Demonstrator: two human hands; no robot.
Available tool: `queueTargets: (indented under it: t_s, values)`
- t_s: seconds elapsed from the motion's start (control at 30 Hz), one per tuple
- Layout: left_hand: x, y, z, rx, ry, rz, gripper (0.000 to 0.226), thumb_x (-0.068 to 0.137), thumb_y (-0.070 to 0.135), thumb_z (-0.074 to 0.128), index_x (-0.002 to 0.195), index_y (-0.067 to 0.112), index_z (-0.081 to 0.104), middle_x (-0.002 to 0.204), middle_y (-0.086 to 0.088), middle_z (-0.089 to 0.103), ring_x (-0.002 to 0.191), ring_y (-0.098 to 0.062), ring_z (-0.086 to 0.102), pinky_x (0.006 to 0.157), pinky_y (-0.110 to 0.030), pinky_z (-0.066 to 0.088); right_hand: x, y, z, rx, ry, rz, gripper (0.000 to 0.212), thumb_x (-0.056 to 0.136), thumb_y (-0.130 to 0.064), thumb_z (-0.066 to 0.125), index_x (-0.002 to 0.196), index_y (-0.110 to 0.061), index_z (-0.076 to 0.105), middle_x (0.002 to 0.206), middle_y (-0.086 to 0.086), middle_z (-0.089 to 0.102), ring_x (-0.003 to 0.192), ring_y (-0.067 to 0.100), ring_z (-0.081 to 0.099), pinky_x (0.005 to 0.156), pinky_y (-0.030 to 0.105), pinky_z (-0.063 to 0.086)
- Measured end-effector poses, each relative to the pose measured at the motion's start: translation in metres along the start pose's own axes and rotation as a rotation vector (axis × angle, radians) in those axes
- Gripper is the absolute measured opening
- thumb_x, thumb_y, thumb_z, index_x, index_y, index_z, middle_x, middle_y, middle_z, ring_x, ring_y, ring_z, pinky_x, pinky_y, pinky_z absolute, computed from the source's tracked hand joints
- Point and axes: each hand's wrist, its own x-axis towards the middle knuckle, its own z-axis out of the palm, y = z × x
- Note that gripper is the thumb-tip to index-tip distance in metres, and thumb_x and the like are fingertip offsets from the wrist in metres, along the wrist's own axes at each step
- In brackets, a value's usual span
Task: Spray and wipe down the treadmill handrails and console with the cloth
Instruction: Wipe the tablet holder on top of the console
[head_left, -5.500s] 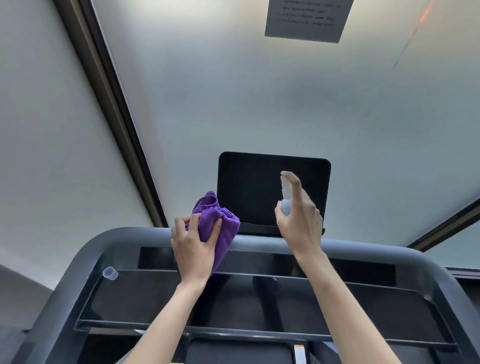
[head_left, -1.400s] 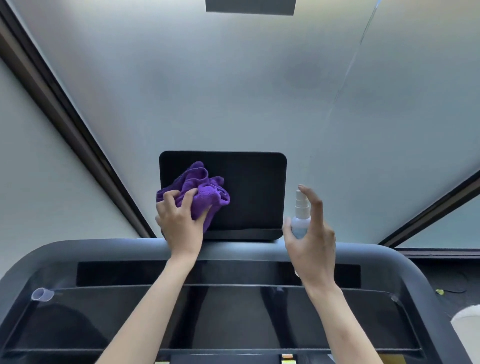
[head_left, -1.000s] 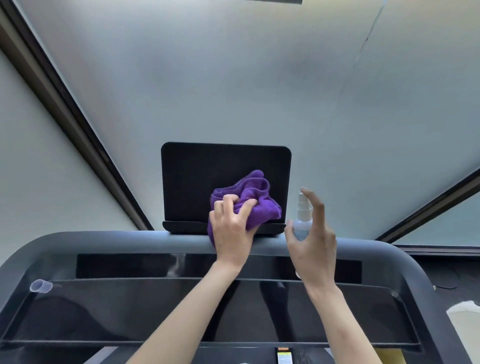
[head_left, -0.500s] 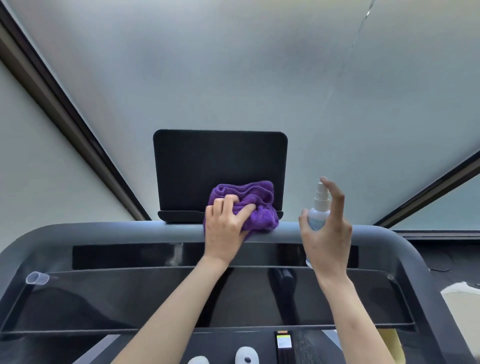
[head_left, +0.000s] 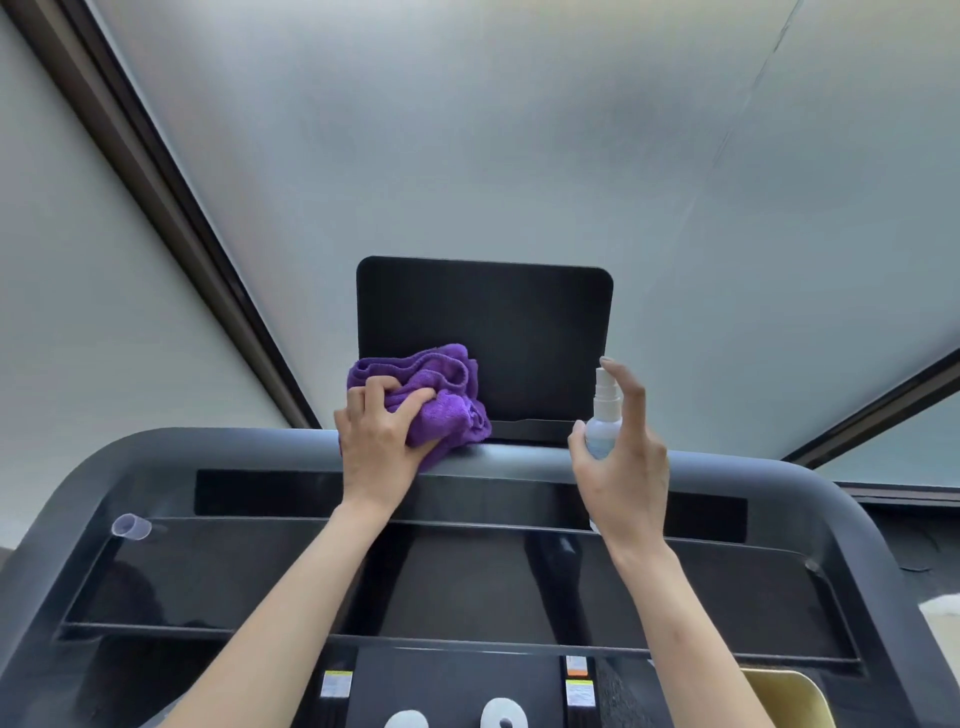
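Cloth, purple and soft, sits bunched under the left hand, whose fingers curl into its folds, pressing it on the grey handrail at the console screen base. Limp and light, it likely needs a full-palm grip. The right hand wraps a small spray bottle, forefinger over the nozzle.

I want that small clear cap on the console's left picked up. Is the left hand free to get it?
Probably not yet: the left hand grips the purple cloth against the screen. The path to the clear cap looks unobstructed.
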Motion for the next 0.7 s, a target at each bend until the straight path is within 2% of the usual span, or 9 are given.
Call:
queueTargets:
  t_s: [0.1,0.2,0.33,0.43,0.53,0.63,0.7]
  values:
    - [0.000,0.020,0.005,-0.007,-0.051,-0.003,0.051,0.063,0.057,0.079,0.098,0.021,0.070,0.105,-0.012,0.055,0.094,-0.034,0.050,0.076,-0.044,0.039,-0.003,-0.004,0.001,-0.013,0.008,-0.005,0.066,0.083,-0.005,0.062,0.133,-0.037,0.033,0.061,-0.013,0.037,0.048,0.017,0.041,0.047,0.028,0.038]
    - [0.004,0.025,0.004,-0.005,-0.038,0.017,0.046,0.066,0.053,0.080,0.093,0.017,0.072,0.099,-0.013,0.057,0.087,-0.035,0.054,0.072,-0.044,0.044,-0.005,-0.006,0.001,-0.025,-0.008,-0.020,0.066,0.083,-0.004,0.063,0.132,-0.037,0.032,0.065,-0.020,0.035,0.046,0.012,0.040,0.045,0.019,0.034]
    - [0.008,-0.015,-0.010,-0.004,0.057,-0.018,0.042,0.071,0.047,0.078,0.094,0.013,0.071,0.097,-0.012,0.055,0.087,-0.032,0.051,0.070,-0.041,0.046,-0.003,-0.006,0.002,-0.035,-0.012,-0.034,0.067,0.083,-0.002,0.064,0.133,-0.034,0.033,0.066,-0.020,0.034,0.044,0.010,0.036,0.046,0.016,0.032]
    - [0.001,-0.056,-0.018,0.022,0.019,-0.197,0.046,0.073,0.049,0.076,0.098,0.010,0.070,0.098,-0.014,0.052,0.088,-0.034,0.048,0.074,-0.045,0.044,-0.002,-0.007,0.005,-0.037,-0.009,-0.036,0.067,0.083,-0.002,0.065,0.133,-0.033,0.034,0.066,-0.021,0.034,0.043,0.010,0.036,0.045,0.014,0.032]
    - [0.002,-0.067,-0.017,-0.061,0.001,-0.391,0.051,0.075,0.053,0.072,0.098,0.007,0.069,0.099,-0.016,0.051,0.091,-0.037,0.049,0.077,-0.051,0.047,-0.004,-0.006,0.007,-0.033,-0.008,-0.025,0.066,0.083,-0.004,0.065,0.133,-0.033,0.034,0.069,-0.014,0.043,0.045,0.011,0.040,0.046,0.014,0.033]
    - [0.005,-0.042,-0.012,-0.148,0.099,-0.302,0.051,0.076,0.059,0.066,0.093,0.011,0.068,0.096,-0.010,0.049,0.090,-0.030,0.049,0.075,-0.042,0.050,-0.007,-0.004,0.007,-0.028,-0.010,-0.014,0.066,0.084,-0.005,0.066,0.133,-0.034,0.034,0.077,-0.009,0.050,0.048,0.009,0.045,0.049,0.015,0.035]
    - [0.005,-0.019,-0.005,-0.139,0.140,-0.179,0.048,0.075,0.061,0.067,0.092,0.016,0.066,0.096,-0.007,0.050,0.089,-0.025,0.046,0.074,-0.035,0.044,-0.008,-0.003,0.009,-0.028,-0.022,-0.023,0.066,0.084,-0.005,0.066,0.134,-0.034,0.033,0.081,-0.008,0.053,0.049,0.008,0.045,0.050,0.014,0.036]
